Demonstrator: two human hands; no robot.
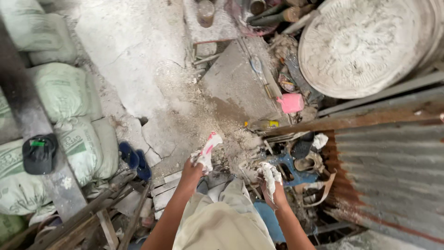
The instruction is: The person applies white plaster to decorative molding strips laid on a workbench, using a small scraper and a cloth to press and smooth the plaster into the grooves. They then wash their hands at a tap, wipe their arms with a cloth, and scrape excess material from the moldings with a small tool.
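I look straight down past my pale trousers [222, 217]. My left hand [196, 164], smeared with white plaster, is closed on a crumpled white and pink cloth or bag [209, 146] that sticks up from it. My right hand [270, 180], thickly coated in white plaster, hangs over a pile of clutter with its fingers curled; I cannot tell whether it holds anything. Both hands hover above a dusty concrete floor [138, 69].
Stacked pale green sacks [64, 92] line the left, with a dark cap [39, 153] on a beam. Blue sandals [134, 159] lie beside them. A round ornate plaster cast [365, 46], rusty corrugated sheet [388, 176], a pink tub [291, 103] and a blue object [286, 164] stand at right.
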